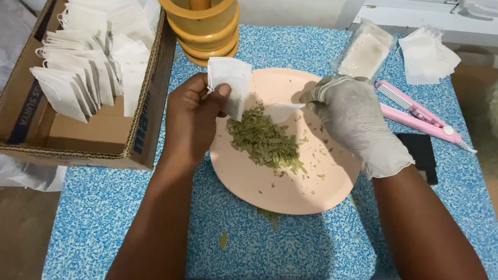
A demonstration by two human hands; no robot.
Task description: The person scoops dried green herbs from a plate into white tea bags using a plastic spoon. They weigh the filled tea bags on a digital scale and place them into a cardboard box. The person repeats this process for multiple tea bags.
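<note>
Both forearms come in from the bottom edge, over a blue speckled table (pixel 288 245). Left hand (pixel 194 114), bare, pinches a small white paper sachet (pixel 231 84) between thumb and fingers, held upright above the left rim of a pink plate (pixel 293 186). Right hand (pixel 355 122), in a white glove, is closed on a small white scoop-like piece (pixel 283 110), its tip pointing at the sachet; probably folded paper or a spoon, view too soft to tell. Pile of dried green leaf bits (pixel 264 141) sits on the plate, below and between the hands. Cardboard box (pixel 99 139) with rows of white sachets stands just left of the plate. Yellow mortar with pestle (pixel 203 13) behind the plate. Pink sealer tool (pixel 422 116) right of the gloved hand, clear packet (pixel 365 51) and loose stack of white sachets (pixel 427 53) behind it
</note>
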